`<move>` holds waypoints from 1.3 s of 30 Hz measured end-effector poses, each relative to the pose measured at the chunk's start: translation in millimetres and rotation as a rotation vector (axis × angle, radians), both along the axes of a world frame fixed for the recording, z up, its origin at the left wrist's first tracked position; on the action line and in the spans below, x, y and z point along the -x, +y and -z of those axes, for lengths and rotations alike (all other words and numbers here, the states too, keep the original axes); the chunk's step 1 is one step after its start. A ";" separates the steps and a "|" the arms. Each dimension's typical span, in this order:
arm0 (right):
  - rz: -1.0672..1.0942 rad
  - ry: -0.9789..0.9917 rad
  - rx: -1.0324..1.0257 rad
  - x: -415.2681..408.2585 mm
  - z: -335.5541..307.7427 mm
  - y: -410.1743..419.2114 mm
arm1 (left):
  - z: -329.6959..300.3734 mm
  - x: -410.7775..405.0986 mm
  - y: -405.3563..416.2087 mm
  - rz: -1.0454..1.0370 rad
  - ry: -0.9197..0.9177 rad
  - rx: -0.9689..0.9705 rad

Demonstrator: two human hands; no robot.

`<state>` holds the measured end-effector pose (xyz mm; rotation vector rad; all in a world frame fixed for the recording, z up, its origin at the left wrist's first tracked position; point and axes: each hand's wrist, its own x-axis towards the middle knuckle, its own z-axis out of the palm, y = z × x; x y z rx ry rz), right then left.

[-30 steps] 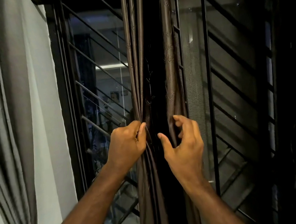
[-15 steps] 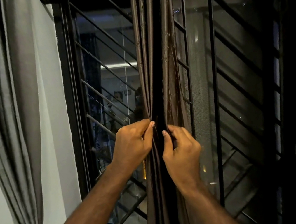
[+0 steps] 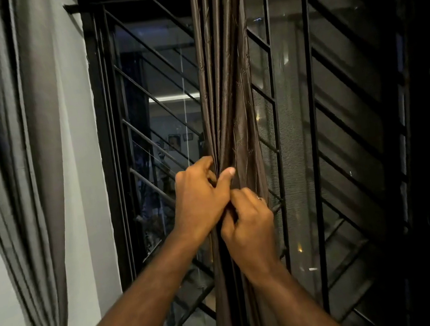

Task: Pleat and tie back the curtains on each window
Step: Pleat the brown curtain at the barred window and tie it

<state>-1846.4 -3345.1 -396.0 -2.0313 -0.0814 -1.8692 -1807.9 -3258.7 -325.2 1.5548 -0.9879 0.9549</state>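
At far left a grey curtain (image 3: 14, 155) hangs already gathered and cinched near its foot against the wall, well apart from the barred window (image 3: 149, 145). In front of the window's middle, the left hand (image 3: 200, 201) pinches the stacked folds of the brown curtain (image 3: 225, 76) between thumb and fingers, and just below it, touching it, the right hand (image 3: 250, 230) is clenched on the same bundle. By my reading the pleating step is in hand, and the next move calls for one hand to hold the folds tight while the other finds a tie, which I cannot see here.
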 end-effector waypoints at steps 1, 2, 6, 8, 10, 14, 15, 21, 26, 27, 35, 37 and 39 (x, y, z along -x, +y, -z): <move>-0.007 0.007 0.024 0.7 -1.0 -0.1 | -0.1 -5.7 1.1 -0.022 -0.022 -0.004; -0.016 0.024 0.050 1.9 -1.7 -1.0 | 0.4 -9.9 2.8 -0.030 -0.037 0.010; -0.041 0.139 0.129 7.3 -0.6 -2.9 | 6.6 -20.6 10.4 -0.013 -0.030 0.105; -0.049 0.141 0.165 10.5 0.3 -3.9 | 8.2 -19.3 12.8 -0.021 -0.044 0.125; -0.083 0.084 0.174 14.1 -1.5 -9.5 | 9.0 -21.1 15.2 -0.028 -0.045 0.138; -0.121 0.030 -0.258 12.6 -24.9 -37.9 | 10.2 -33.3 24.7 -0.015 -0.011 0.150; -0.156 0.075 -0.395 9.9 -33.4 -45.5 | 10.3 -34.9 26.5 -0.012 -0.007 0.150; -0.372 0.214 -0.617 -3.4 -53.2 -69.0 | 9.4 -32.9 27.2 -0.029 -0.013 0.151; -0.277 0.033 -0.566 3.2 -41.3 -66.8 | 9.3 -30.4 24.5 0.003 0.035 0.122; -0.277 0.023 -0.542 6.3 -39.8 -65.2 | 8.8 -29.8 23.4 0.003 0.036 0.111; -0.143 -0.121 -0.558 22.1 -39.3 -42.5 | 1.3 -23.8 16.6 0.031 0.186 0.146; -0.081 -0.130 -0.468 24.7 -36.4 -37.0 | 1.3 -22.9 17.0 0.025 0.158 0.145; -0.053 -0.132 -0.364 27.9 -33.2 -27.0 | 2.5 -21.2 16.2 -0.003 0.098 0.133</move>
